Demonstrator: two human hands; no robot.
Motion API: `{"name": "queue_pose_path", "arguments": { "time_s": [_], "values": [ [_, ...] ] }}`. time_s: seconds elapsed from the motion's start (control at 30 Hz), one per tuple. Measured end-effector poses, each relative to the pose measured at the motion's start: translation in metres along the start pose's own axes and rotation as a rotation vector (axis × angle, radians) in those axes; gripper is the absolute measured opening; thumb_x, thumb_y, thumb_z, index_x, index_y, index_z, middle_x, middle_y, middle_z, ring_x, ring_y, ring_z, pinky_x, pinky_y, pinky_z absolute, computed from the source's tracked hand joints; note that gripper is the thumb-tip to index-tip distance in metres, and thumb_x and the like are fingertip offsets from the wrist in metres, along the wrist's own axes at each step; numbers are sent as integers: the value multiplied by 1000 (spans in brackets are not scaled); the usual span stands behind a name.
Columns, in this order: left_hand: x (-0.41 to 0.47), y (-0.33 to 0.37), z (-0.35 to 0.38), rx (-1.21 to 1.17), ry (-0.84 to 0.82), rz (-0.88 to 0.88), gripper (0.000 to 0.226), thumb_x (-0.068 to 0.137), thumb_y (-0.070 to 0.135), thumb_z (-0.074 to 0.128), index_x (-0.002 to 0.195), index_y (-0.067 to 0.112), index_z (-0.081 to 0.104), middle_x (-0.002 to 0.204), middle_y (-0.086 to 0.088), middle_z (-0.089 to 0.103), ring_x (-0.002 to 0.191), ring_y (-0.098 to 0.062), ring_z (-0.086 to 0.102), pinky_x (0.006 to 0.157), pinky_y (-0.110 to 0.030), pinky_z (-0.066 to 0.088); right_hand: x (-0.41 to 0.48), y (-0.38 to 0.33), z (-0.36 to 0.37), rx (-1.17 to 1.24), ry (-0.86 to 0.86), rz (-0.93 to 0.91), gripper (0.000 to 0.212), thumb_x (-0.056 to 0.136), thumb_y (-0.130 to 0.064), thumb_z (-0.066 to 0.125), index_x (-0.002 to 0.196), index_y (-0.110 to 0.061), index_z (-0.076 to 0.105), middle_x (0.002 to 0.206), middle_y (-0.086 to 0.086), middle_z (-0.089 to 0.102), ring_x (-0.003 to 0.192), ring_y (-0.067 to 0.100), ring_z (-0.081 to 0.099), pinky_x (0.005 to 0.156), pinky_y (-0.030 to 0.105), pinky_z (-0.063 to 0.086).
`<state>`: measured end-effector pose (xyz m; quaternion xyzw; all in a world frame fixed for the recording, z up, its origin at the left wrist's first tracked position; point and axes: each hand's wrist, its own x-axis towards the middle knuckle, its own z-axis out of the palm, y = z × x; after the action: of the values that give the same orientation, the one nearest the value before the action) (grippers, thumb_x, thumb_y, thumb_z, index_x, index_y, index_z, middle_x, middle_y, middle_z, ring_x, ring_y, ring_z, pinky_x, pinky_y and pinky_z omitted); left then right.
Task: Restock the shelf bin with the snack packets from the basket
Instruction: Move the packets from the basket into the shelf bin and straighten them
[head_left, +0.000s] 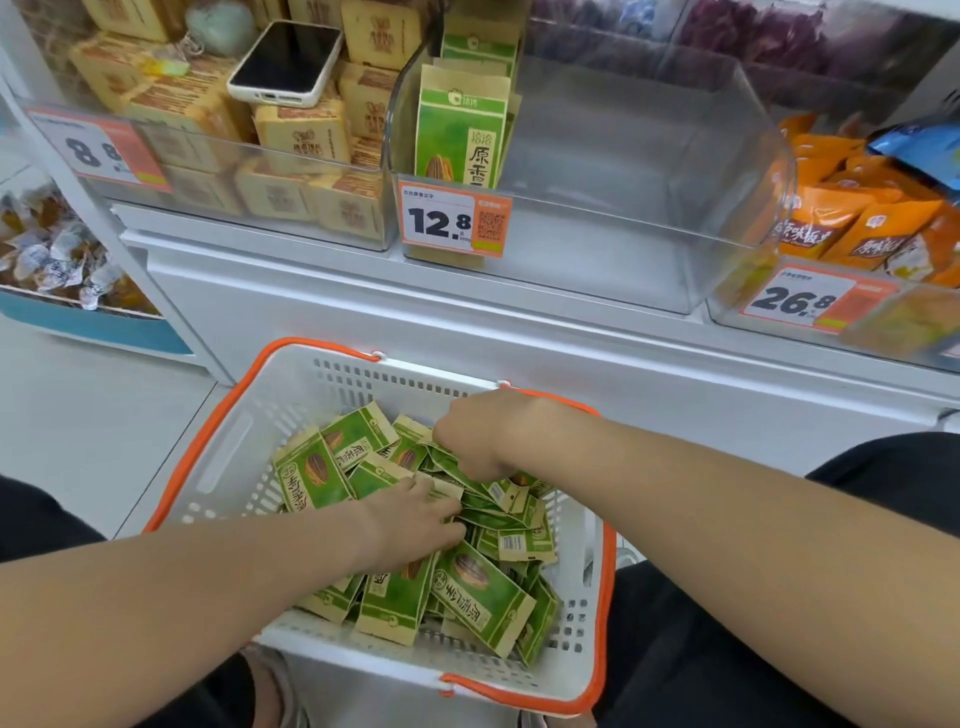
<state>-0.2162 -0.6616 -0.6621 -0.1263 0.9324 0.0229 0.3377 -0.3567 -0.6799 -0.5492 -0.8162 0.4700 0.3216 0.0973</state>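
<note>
**Both hands in the basket, bin up and ahead**

The orange-rimmed basket (208, 447) sits low between the person's knees, and the loose heap of green sunflower-seed packets (483, 582) lies in it pointing every way, with no shared long axis.

The left hand (421, 519) lies across the middle of the heap, fingers reaching rightward and tucked among the packets. Whether it holds one cannot be told.

Just beyond it, the right hand (483, 436) is knuckles-up, fingers curled down round packet tops near the far wall. The fingertips are buried.

The clear shelf bin (649, 171) stands above and beyond the basket. A few packets of the same kind (460, 135) stand upright at its left end behind the 12.8 price tag (452, 221), and the rest is bare to the right.

The right hand looks nearer that gap. A lift goes up and forward, and the packets want turning upright.

How deep the heap goes is hidden.
</note>
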Motion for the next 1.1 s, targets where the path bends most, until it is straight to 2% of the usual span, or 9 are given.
{"name": "queue_pose_path", "arguments": {
  "time_s": [0.13, 0.23, 0.43, 0.53, 0.6, 0.77, 0.87, 0.97, 1.1],
  "values": [
    [0, -1, -2, 31, 15, 18, 60, 95, 12, 71, 147, 22, 44, 150, -13, 43, 135, -42, 40, 113, -55, 36, -2, 2, -2, 1, -6, 34, 13, 98, -8, 53, 92, -16, 44, 81, 1, 44, 65, 15, 46, 71, 39, 49],
    [2, -16, -13, -107, 70, 7, 32, 98, 19, 70, 127, 26, 59, 136, -5, 55, 121, -30, 48, 103, -48, 44, -7, 5, -8, 6, -34, 52, 34, 96, -3, 55, 73, -17, 33, 81, 2, 42, 63, 16, 45, 74, 39, 53],
    [5, -61, -33, -662, 206, -203, 26, 103, 18, 65, 127, 16, 73, 124, -4, 70, 113, -24, 67, 98, -40, 54, -9, 23, -18, 4, -36, 77, 21, 96, -3, 59, 82, -13, 48, 83, 2, 50, 61, 16, 50, 49, 29, 40],
    [-3, -86, -46, -845, 393, -291, 18, 102, 12, 63, 100, 18, 80, 99, 0, 76, 94, -17, 71, 89, -36, 57, -10, 33, -24, 69, -23, 89, 16, 96, -10, 63, 101, -15, 49, 89, 3, 51, 68, 17, 54, 56, 31, 45],
    [-12, -101, -55, -953, 534, -346, 26, 102, 10, 62, 89, 27, 76, 87, 2, 75, 85, -15, 71, 80, -34, 57, -11, 41, -28, 125, 6, 110, 16, 96, -18, 65, 97, -14, 50, 90, 3, 54, 77, 21, 58, 63, 33, 48],
    [-30, -116, -82, -1254, 936, -548, 24, 105, 12, 58, 89, 21, 75, 98, -2, 70, 91, -20, 67, 74, -29, 49, -13, 63, -42, 356, 161, 195, 35, 101, -30, 59, 72, -12, 50, 72, 4, 53, 64, 21, 53, 53, 30, 39],
    [-33, -123, -88, -1474, 1121, -648, 29, 104, 17, 55, 84, 25, 75, 110, -11, 65, 97, -26, 68, 72, -31, 50, -17, 72, -55, 576, 374, 246, 41, 99, -40, 64, 76, -6, 65, 77, 9, 68, 76, 26, 65, 66, 37, 53],
    [-40, -122, -97, -1377, 1285, -743, 30, 98, 24, 54, 74, 25, 72, 103, -8, 62, 95, -21, 63, 80, -38, 48, -20, 74, -67, 711, 584, 273, 39, 93, -42, 72, 83, -5, 76, 81, 13, 74, 82, 26, 67, 73, 41, 58],
    [-59, -107, -119, -991, 1454, -673, 37, 93, 29, 39, 71, 19, 67, 72, 1, 62, 75, -13, 56, 66, -37, 44, -30, 72, -83, 754, 826, 299, 32, 85, -45, 78, 73, -15, 77, 67, -3, 69, 74, 16, 61, 66, 35, 56]
  ]
}}
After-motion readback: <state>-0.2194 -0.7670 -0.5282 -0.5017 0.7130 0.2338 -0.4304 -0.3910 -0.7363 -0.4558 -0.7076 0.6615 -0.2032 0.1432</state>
